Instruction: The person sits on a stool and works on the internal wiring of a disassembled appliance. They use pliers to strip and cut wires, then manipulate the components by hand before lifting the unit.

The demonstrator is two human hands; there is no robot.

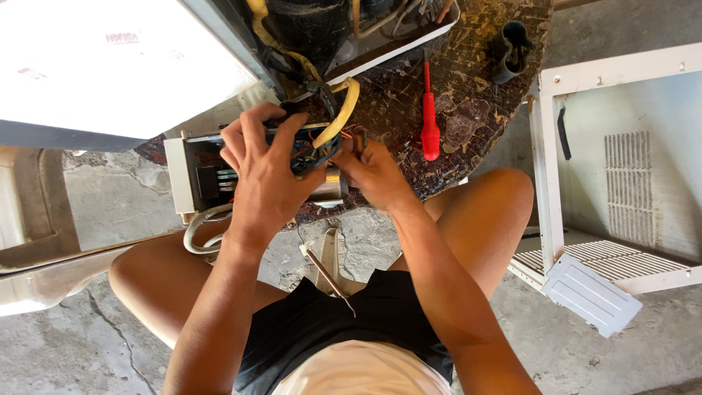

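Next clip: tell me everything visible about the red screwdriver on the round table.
The red screwdriver lies flat on the worn, dark round table, untouched. Its red handle, plastic by the look, points toward the person; a thin shaft, red near the handle, runs away toward the white tray edge at the top. It rests just beyond the right hand, apart from it, and left of a black part near the table's far edge.

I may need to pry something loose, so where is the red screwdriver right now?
The red screwdriver lies on the worn round table, just right of the right hand.
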